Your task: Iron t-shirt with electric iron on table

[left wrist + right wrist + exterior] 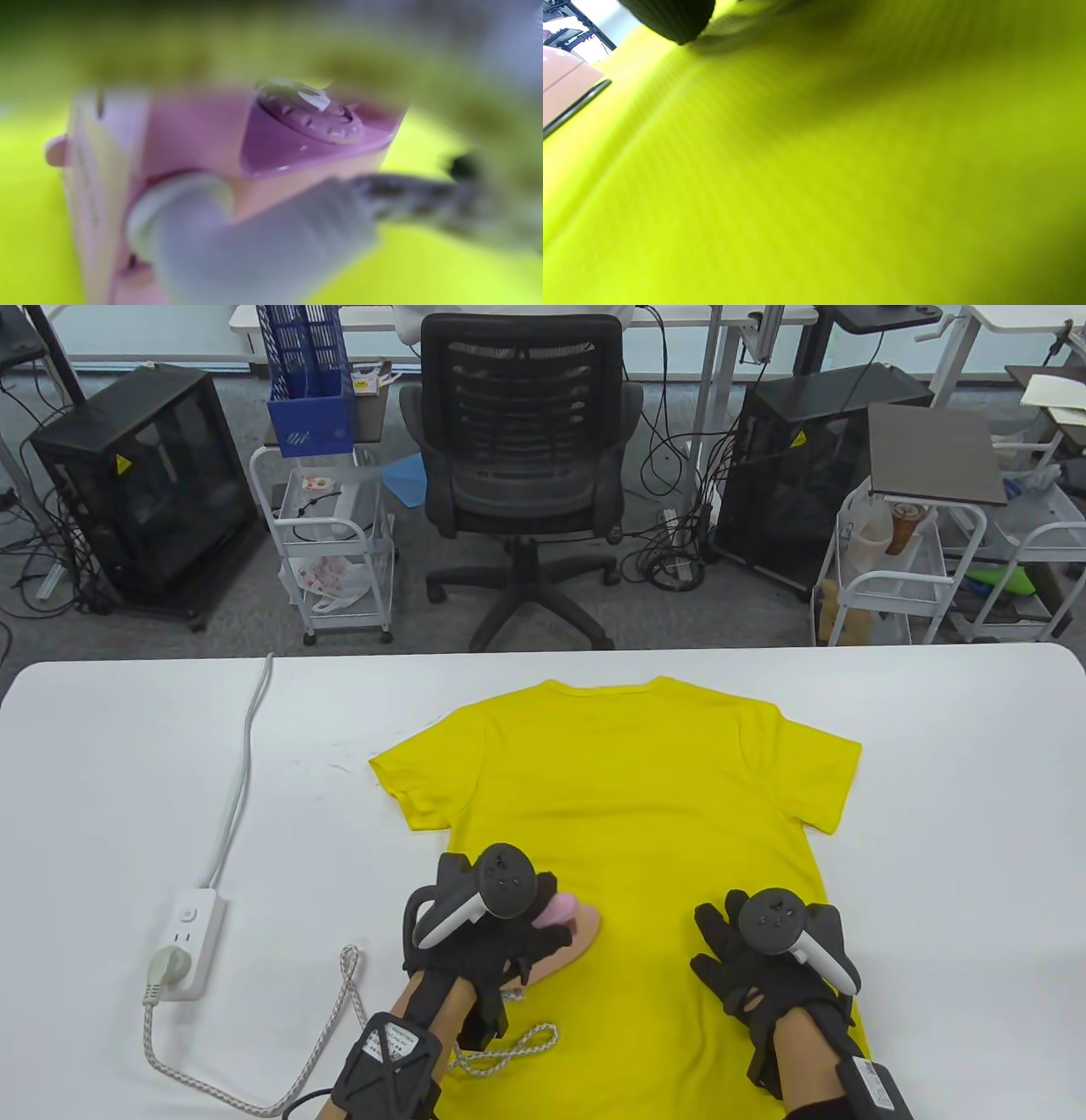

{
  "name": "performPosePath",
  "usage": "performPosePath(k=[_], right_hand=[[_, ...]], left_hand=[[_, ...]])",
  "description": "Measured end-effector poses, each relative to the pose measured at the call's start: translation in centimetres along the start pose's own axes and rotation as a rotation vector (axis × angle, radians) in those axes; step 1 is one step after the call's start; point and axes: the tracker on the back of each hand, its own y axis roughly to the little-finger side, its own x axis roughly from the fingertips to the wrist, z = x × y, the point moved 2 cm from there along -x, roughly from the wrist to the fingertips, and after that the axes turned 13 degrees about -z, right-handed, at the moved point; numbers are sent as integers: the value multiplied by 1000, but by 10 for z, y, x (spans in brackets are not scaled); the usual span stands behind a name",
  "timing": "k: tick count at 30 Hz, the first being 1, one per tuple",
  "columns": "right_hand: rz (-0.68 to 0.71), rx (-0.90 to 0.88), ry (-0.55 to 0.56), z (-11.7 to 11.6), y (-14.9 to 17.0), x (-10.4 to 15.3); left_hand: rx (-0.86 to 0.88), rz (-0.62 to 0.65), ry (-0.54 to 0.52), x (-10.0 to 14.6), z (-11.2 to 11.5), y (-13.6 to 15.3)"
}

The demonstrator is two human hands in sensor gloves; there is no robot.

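The yellow t-shirt (pixel 628 831) lies flat on the white table (pixel 110 780), collar toward the far edge. The pink electric iron (pixel 570 937) stands sole-down on the shirt's lower left portion, beside the left hem. The left hand (pixel 475 933) is clenched around the iron's handle. The right hand (pixel 768 971) rests palm-down on the shirt's lower right portion, fingers spread, grasping nothing. The iron's braided cord (pixel 339 984) runs off the shirt's left edge to a power strip (pixel 185 946) lying left of the shirt.
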Motion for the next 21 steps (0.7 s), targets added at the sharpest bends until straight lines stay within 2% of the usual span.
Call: performPosePath(k=[3, 6, 8, 10, 12, 13, 14, 18, 21], right_hand=[[-2, 5, 6, 0, 0, 0], [-2, 4, 6, 0, 0, 0], [-2, 5, 7, 0, 0, 0], [-2, 5, 6, 0, 0, 0], [0, 1, 4, 0, 1, 0], [0, 1, 4, 0, 1, 0], [2, -1, 3, 0, 1, 0], [3, -4, 1, 0, 1, 0], [2, -4, -1, 0, 1, 0]], left_hand=[[-97, 177, 94, 12, 21, -41], [-206, 256, 68, 25, 33, -67], [-232, 222, 19, 28, 32, -70], [-217, 153, -47, 26, 26, -62], [-272, -16, -211, 18, 11, -42], [-276, -54, -230, 16, 8, -36], [-234, -161, -267, 10, -1, -16], [-43, -359, -280, 2, -18, 37], [67, -289, -218, 2, -20, 45]])
